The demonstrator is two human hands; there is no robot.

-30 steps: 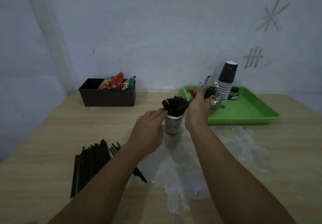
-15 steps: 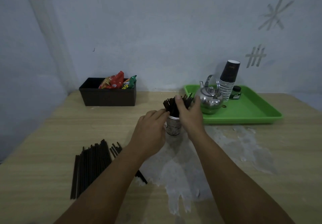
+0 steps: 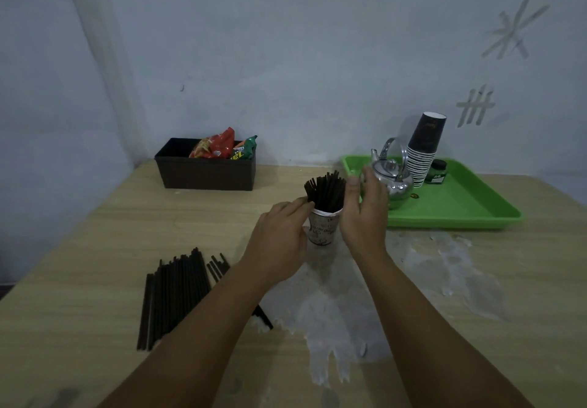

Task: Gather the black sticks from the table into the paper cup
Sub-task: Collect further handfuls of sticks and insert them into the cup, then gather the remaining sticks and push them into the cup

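Observation:
A printed paper cup [image 3: 323,231] stands upright in the middle of the table with a bundle of black sticks [image 3: 325,191] poking out of its top. My left hand [image 3: 281,242] is wrapped around the cup's left side. My right hand [image 3: 363,215] hovers just right of the cup, fingers spread and holding nothing. A large pile of black sticks [image 3: 173,293] lies flat on the table to the left, partly hidden by my left forearm.
A green tray [image 3: 470,207] at the back right holds a steel kettle [image 3: 394,175], a stack of dark paper cups [image 3: 424,150] and a small green jar [image 3: 436,171]. A dark box [image 3: 206,172] with snack packets sits at the back left. White smears mark the tabletop.
My right hand pushed a bunch of sticks down into the cup, then let go and drew back to the right with open fingers. My left hand stayed on the cup.

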